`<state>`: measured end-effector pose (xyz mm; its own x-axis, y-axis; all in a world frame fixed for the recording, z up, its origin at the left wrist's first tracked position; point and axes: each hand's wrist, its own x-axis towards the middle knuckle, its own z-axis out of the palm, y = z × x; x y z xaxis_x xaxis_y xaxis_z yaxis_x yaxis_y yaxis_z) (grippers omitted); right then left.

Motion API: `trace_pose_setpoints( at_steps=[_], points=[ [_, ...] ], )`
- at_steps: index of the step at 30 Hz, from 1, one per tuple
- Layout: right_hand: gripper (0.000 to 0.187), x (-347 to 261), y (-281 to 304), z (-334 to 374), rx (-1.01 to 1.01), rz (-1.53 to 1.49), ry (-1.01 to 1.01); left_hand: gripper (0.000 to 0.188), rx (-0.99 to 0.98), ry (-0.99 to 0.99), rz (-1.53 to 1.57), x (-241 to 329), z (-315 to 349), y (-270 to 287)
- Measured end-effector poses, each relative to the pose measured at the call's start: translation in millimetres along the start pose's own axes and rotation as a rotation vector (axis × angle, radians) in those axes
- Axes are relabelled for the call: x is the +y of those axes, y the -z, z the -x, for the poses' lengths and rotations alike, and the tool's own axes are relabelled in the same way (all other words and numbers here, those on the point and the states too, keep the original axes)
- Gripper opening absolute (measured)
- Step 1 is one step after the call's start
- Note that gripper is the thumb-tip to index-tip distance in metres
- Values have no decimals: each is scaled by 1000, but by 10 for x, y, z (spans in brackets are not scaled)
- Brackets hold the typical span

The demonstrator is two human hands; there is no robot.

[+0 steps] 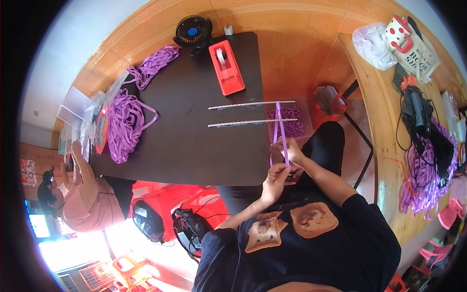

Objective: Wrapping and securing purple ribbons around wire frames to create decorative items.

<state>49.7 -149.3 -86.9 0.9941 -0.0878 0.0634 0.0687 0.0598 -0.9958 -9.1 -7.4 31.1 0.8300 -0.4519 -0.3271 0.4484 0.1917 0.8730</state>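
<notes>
Two thin metal rods point(253, 122) lie side by side on the dark table point(180, 151), their right ends jutting past its edge. A narrow purple ribbon point(282, 131) loops over the jutting ends and runs down toward me. My left hand point(276, 182) pinches the ribbon near the table's corner. Just above and to the right, my right hand point(292, 150) is closed at the ribbon too, its fingertips partly hidden. Beside my left fingers sits a small dark and red object point(293, 176), mostly covered. Below the rod ends, a pink bin point(307, 129) contains many purple ribbon pieces.
A red tape dispenser point(227, 68) and black fan point(193, 31) stand at the table's back. Purple ribbon heaps point(124, 121) cover its left side, where another person point(85, 202) sits. A red bucket point(331, 101) and a wooden table point(372, 97) are on the right.
</notes>
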Motion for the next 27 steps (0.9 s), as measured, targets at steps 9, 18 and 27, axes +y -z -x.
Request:
trace_pose_setpoints(
  at_steps=[9,18,27],
  points=[
    [13,48,79,582,-180,88,-195,14,-83,-50,-148,-217,-128,305],
    [10,-354,-81,907,-274,-181,-511,19,-9,118,-204,-271,-63,511],
    [5,-100,18,1016,-387,-19,-629,19,-12,-24,-593,-335,67,527]
  ],
)
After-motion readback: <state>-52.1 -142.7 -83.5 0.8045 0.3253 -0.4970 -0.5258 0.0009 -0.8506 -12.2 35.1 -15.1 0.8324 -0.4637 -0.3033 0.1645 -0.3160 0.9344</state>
